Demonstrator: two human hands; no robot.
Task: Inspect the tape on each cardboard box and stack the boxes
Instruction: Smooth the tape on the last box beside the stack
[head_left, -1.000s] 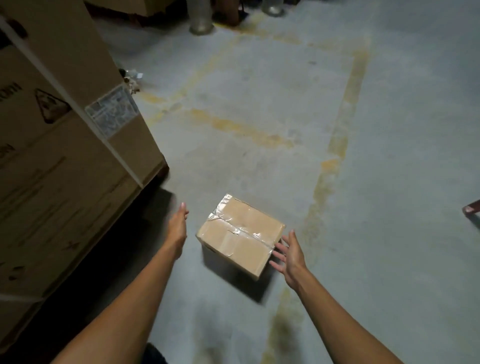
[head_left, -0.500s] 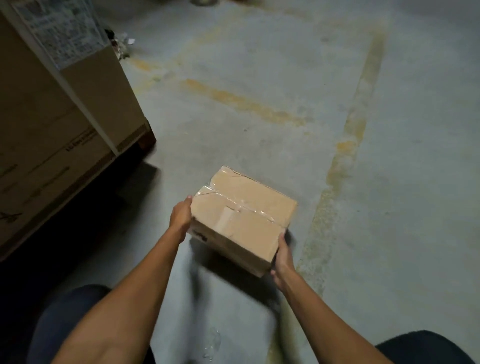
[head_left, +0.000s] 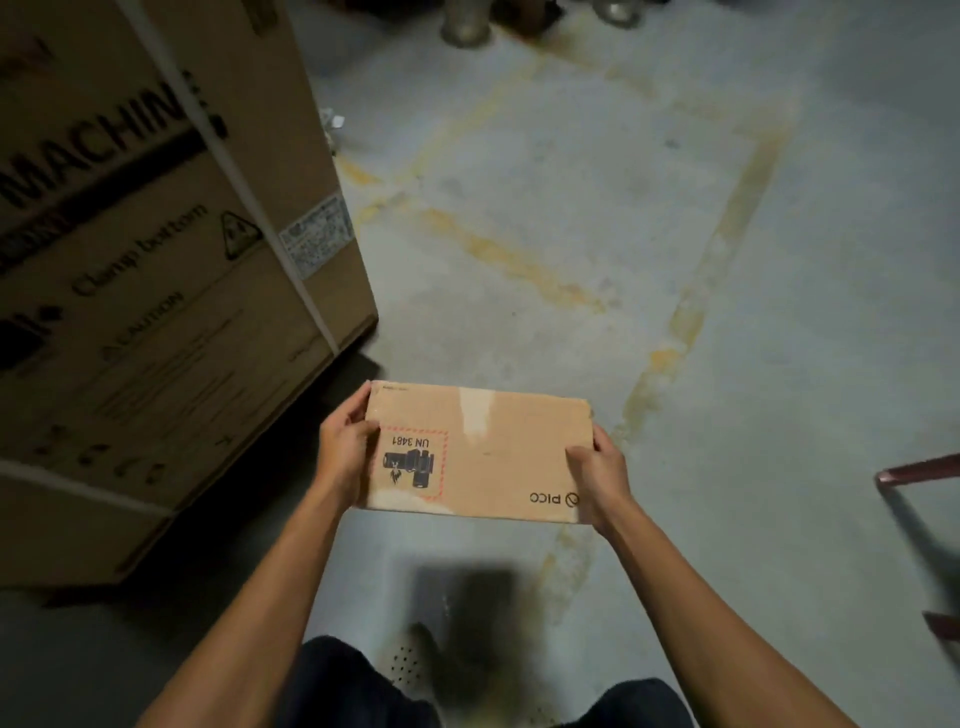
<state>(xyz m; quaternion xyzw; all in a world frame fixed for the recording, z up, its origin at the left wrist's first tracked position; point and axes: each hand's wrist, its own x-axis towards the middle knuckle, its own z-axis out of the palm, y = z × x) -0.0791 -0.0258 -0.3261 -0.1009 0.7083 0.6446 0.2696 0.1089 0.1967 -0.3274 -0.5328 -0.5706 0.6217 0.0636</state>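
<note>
Cardboard, the small box (head_left: 478, 457) is up off the grey floor (head_left: 623, 218), gripped at its short ends by the left hand (head_left: 345, 449) and the right hand (head_left: 597, 475), fingers curled round the edges (a pale tape strip (head_left: 477, 415) crosses its far edge), near a big printed carton (head_left: 156, 260).

Warehouse; painted concrete floor (head_left: 597, 218), large shipping carton (head_left: 156, 260)
</note>
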